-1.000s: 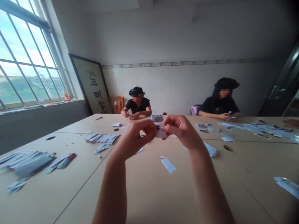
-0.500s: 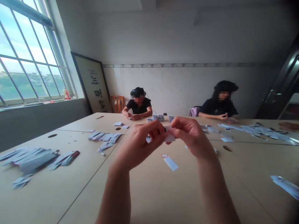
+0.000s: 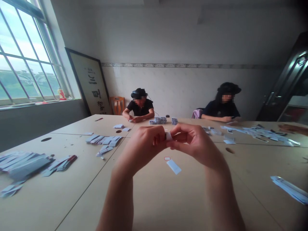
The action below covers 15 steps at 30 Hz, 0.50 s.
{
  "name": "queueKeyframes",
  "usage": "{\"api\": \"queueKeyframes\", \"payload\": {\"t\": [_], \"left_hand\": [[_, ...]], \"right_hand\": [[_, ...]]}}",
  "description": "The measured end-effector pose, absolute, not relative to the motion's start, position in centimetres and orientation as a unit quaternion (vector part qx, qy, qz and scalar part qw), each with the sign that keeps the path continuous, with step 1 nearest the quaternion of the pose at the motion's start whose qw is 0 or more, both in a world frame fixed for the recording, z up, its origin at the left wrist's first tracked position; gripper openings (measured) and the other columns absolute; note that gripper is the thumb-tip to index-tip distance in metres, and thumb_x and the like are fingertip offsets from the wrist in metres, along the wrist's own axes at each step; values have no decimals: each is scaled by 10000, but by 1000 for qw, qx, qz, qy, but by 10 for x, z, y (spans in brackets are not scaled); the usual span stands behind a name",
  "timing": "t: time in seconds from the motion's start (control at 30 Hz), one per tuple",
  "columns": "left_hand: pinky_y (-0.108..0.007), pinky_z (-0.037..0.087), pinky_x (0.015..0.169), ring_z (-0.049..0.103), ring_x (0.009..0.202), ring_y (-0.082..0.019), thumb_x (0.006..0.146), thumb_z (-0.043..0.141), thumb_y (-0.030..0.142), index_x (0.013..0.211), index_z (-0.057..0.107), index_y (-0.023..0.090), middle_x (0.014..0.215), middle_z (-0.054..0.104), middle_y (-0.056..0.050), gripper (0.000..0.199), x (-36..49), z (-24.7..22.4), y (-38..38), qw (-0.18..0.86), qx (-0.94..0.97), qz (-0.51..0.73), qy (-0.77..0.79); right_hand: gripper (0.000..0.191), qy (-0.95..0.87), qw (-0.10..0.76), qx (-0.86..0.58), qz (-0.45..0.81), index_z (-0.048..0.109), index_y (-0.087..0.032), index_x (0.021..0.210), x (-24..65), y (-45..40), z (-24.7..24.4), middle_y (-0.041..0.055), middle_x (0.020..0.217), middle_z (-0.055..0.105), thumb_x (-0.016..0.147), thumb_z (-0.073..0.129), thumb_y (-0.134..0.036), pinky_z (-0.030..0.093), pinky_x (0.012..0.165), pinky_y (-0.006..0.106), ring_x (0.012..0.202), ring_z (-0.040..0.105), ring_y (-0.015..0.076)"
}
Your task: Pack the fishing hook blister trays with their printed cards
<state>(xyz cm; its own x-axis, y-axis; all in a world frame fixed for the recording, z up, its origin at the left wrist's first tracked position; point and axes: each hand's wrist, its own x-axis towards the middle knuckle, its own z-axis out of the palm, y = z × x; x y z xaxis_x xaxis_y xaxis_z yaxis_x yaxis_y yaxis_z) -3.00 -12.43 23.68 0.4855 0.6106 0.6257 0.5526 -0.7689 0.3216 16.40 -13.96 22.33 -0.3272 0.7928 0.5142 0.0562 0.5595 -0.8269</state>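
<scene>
Raised over the middle of the table, my left hand [image 3: 146, 141] and my right hand [image 3: 190, 138] meet around a small white piece of paper [image 3: 168, 136]. Fingers of both hands pinch it from either side, and a small dark part shows at its left edge. My fingers hide most of it, so its full shape cannot be made out. Below the hands, a white paper strip [image 3: 173, 166] lies flat on the table [image 3: 168, 205]. A small red-edged label [image 3: 167, 158] touches or nearly touches its upper end.
Piles of white paper pieces [image 3: 26, 163] lie at left, with more stacks [image 3: 103, 141] beyond. Small stacked bundles [image 3: 160, 120] stand at the far side. Strips [image 3: 262, 133] spread at right. Two people [image 3: 139, 104] sit opposite; another person's hand [image 3: 292, 128] reaches in at right.
The white paper between my fingers now shows less, and my hands are closer together. Another person's hand at the right edge shows further in. The view has shifted slightly.
</scene>
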Motion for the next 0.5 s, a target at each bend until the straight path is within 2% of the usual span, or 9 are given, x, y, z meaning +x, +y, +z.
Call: {"api": "queueKeyframes", "payload": {"t": [0.13, 0.3, 0.5], "left_hand": [[-178, 366, 518, 477, 545, -58, 867, 712, 378, 661, 575, 165, 620, 603, 54, 326, -30, 237, -126, 57, 871, 369, 320], [-174, 365, 531, 478, 552, -54, 881, 708, 353, 686, 588, 163, 627, 613, 55, 297, -29, 238, -127, 53, 876, 368, 307], [-176, 371, 535, 494, 576, -59, 889, 698, 367, 719, 607, 171, 659, 630, 50, 276, -28, 239, -126, 75, 880, 355, 306]], "right_hand": [[106, -732, 492, -305, 359, 704, -173, 841, 168, -138, 222, 9, 758, 702, 810, 787, -230, 542, 671, 242, 735, 670, 139], [127, -740, 492, -307, 342, 711, -166, 871, 170, -139, 222, 46, 823, 729, 835, 763, -276, 557, 695, 283, 777, 690, 174], [97, -731, 499, -310, 347, 696, -164, 830, 171, -140, 224, 40, 816, 721, 821, 756, -240, 546, 671, 274, 743, 675, 161]]}}
